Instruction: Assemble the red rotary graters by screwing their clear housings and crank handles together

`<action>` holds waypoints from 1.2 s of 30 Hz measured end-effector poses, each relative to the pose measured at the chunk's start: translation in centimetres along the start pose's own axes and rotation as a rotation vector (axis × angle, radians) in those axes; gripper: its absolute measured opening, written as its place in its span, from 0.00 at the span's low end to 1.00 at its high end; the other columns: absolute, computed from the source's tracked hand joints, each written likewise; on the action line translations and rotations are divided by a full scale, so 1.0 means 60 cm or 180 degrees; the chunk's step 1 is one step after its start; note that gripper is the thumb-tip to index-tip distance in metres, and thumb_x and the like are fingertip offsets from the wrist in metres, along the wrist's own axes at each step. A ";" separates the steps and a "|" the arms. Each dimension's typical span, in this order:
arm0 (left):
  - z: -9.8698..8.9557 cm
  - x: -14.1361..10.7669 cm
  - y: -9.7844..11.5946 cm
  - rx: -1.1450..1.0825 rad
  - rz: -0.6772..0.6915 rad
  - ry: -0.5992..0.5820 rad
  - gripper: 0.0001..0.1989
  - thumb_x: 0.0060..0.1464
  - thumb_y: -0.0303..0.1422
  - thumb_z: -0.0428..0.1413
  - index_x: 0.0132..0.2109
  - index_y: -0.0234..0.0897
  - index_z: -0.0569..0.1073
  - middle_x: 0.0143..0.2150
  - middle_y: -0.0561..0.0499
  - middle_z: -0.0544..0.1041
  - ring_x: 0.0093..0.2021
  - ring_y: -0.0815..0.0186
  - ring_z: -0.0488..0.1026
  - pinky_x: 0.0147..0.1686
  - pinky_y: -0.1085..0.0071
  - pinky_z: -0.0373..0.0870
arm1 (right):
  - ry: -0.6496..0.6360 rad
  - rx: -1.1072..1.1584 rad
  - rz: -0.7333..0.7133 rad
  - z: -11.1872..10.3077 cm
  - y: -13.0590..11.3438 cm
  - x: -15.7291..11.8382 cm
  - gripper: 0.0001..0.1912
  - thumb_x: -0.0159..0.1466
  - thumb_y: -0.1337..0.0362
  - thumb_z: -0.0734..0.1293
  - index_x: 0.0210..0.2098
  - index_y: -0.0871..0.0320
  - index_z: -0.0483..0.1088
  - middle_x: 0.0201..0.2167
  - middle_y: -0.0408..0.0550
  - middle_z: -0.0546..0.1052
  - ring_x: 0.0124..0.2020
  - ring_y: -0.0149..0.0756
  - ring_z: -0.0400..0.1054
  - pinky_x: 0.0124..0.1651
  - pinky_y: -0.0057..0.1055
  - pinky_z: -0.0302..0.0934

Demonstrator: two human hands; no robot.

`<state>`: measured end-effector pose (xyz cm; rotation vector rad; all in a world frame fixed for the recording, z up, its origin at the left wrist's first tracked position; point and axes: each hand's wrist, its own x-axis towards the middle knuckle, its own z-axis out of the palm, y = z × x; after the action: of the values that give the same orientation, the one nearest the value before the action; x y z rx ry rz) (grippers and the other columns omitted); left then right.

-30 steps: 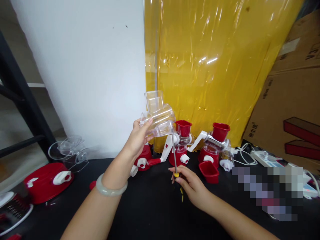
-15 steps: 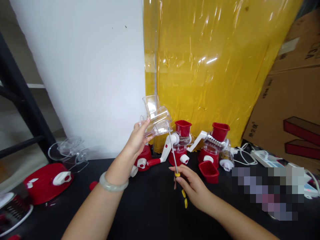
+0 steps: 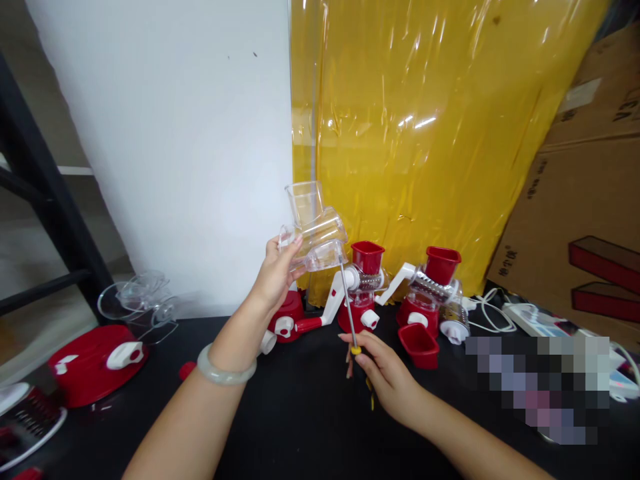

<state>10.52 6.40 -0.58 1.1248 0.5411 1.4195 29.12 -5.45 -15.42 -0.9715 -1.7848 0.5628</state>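
My left hand [image 3: 281, 267] grips a clear plastic grater housing [image 3: 320, 230], raised above the table and tilted, its square chute pointing up. Closed around the handle of a long screwdriver [image 3: 348, 300] is my right hand [image 3: 387, 373]. The metal shaft slants up to the lower right part of the housing, and its tip is at or against the clear plastic; contact is hard to make out. Most of the black and yellow handle is hidden by my fingers. Behind the shaft stands a red and white rotary grater [image 3: 367, 260] with a crank.
Another rotary grater [image 3: 443, 267] stands to the right, with a red pusher [image 3: 419, 343] before it. At left are a red base [image 3: 97, 367], clear plastic parts [image 3: 143, 300] and a grater drum [image 3: 33, 420]. A power strip [image 3: 530, 313] with cables lies at right.
The clear housing has turned slightly in my left hand, its chute now more upright. The screwdriver handle has turned further behind my right fingers, so less of it shows.
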 end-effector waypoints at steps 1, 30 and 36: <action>0.001 -0.001 0.001 0.0009 0.0031 -0.0007 0.23 0.50 0.39 0.67 0.47 0.41 0.65 0.49 0.51 0.73 0.33 0.72 0.75 0.33 0.75 0.75 | 0.0008 -0.0006 -0.0014 0.000 0.001 0.000 0.17 0.76 0.59 0.55 0.58 0.53 0.68 0.36 0.47 0.72 0.37 0.36 0.71 0.45 0.33 0.65; -0.004 -0.015 -0.003 0.0667 0.0743 -0.0863 0.31 0.46 0.38 0.68 0.54 0.45 0.63 0.58 0.48 0.66 0.42 0.67 0.76 0.44 0.68 0.75 | -0.0109 0.0424 0.0550 0.027 0.028 -0.003 0.11 0.72 0.54 0.62 0.45 0.56 0.67 0.40 0.49 0.73 0.43 0.39 0.72 0.47 0.36 0.67; -0.005 -0.018 -0.003 0.0786 0.0702 -0.0950 0.31 0.47 0.40 0.67 0.54 0.45 0.61 0.58 0.48 0.67 0.41 0.69 0.75 0.43 0.71 0.76 | -0.0053 0.0316 0.0556 0.029 0.042 -0.003 0.10 0.69 0.56 0.66 0.40 0.56 0.67 0.41 0.49 0.73 0.39 0.37 0.70 0.44 0.35 0.67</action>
<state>10.22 5.51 -1.19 1.6044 0.3936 1.3613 28.45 -4.08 -18.08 -1.0623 -1.6797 0.7640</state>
